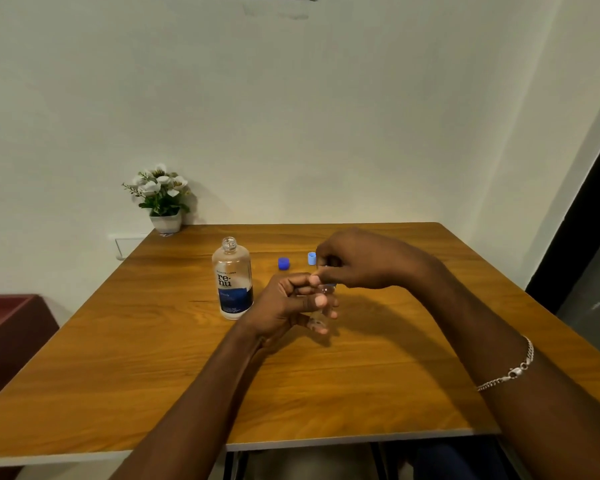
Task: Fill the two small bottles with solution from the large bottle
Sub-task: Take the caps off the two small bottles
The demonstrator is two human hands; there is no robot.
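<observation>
The large clear bottle (234, 278) with a blue and white label stands upright and uncapped on the wooden table (153, 358). Just right of it, my left hand (284, 306) grips a small clear bottle (321, 306) above the table. My right hand (357, 263) sits over that bottle's top, fingers pinching a blue cap (330, 285) at its neck. A dark blue cap (283, 263) and a light blue cap (311, 258) lie on the table behind my hands. A second small bottle is not visible.
A white pot of artificial flowers (163, 199) stands at the table's far left corner against the wall. A dark red cabinet (11, 327) sits left of the table. A silver bracelet (510, 370) hangs on my right wrist.
</observation>
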